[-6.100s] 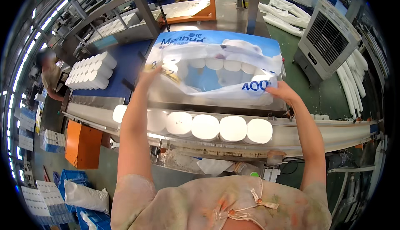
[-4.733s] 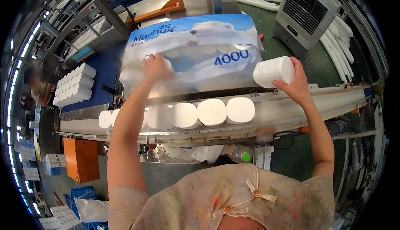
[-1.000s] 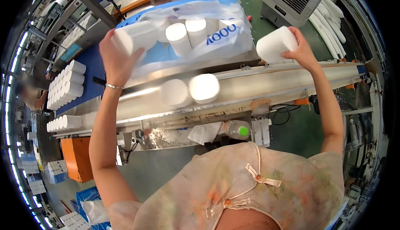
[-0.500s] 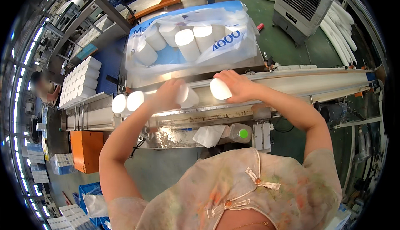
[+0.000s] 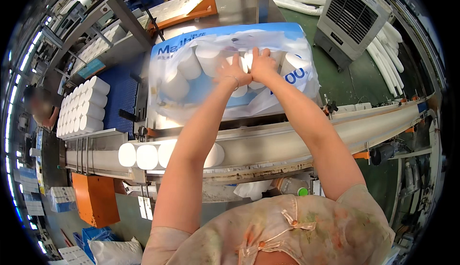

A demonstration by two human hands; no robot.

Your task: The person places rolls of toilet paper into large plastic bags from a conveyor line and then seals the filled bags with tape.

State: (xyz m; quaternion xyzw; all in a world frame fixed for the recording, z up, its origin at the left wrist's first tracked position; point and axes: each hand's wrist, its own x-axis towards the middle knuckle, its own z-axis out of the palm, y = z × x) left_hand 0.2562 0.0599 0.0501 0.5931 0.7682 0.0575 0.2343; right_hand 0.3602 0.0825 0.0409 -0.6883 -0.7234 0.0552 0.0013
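Note:
A clear-and-blue plastic bag [image 5: 165, 44] lies open on the metal table beyond the conveyor, with several white paper rolls [image 5: 190, 66] standing in it. My left hand [image 5: 233, 72] reaches into the bag, its fingers around a white roll that shows partly below the palm. Right beside it, my right hand [image 5: 263, 66] has its fingers over another roll. Both hands nearly touch at the thumbs and cover much of these rolls. On the conveyor belt [image 5: 268, 152], a short row of white rolls [image 5: 147, 157] stands at the left, partly hidden behind my left forearm.
A block of stacked rolls [image 5: 86, 106] stands at the left beside a blue mat belt. Metal guide rails and an orange box [image 5: 96, 200] are near it. A grey air cooler [image 5: 352, 18] stands at the far right. A bottle with a green cap [image 5: 302, 191] sits below the conveyor.
Both hands have moved forward from the conveyor into the bag, taking two rolls with them. My view has shifted, and the rolls at the left remain on the belt.

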